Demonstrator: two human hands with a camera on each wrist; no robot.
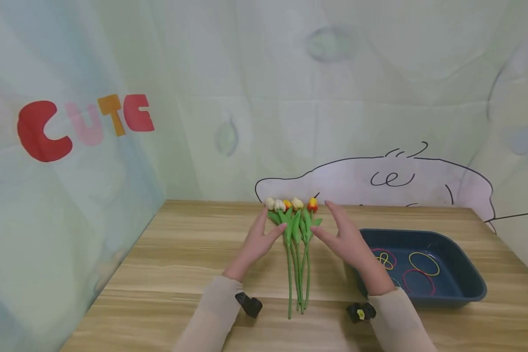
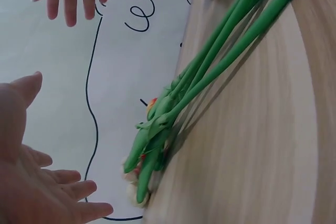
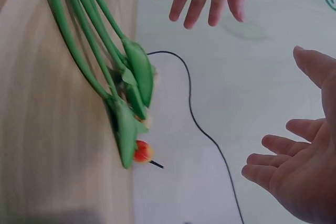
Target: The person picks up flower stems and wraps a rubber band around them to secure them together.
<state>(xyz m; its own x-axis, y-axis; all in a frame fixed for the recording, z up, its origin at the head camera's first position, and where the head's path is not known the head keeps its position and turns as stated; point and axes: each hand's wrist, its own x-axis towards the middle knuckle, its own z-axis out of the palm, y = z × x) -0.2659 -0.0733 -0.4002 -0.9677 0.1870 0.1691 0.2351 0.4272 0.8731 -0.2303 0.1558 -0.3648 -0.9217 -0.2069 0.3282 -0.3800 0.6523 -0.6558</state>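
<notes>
Several artificial tulips (image 1: 297,234) with long green stems and white, yellow and orange-red heads lie side by side on the wooden table (image 1: 193,244), heads toward the back wall. My left hand (image 1: 258,242) hovers on their left, thumb and fingers spread. On their right my right hand (image 1: 343,239) hovers the same way, palm facing the other hand. Both wrist views show the fingers apart from the tulips, holding nothing; the green stems (image 2: 231,51) lie beyond the left hand, and an orange-red tulip head (image 3: 143,151) shows in the right wrist view.
To the right stands a dark blue basin (image 1: 459,266) with several thin loops inside, including a yellow loop (image 1: 438,268) and a pink loop (image 1: 405,283). A printed cloth backdrop (image 1: 246,98) rises behind the table's back edge. Each wrist carries a small black camera (image 1: 249,305).
</notes>
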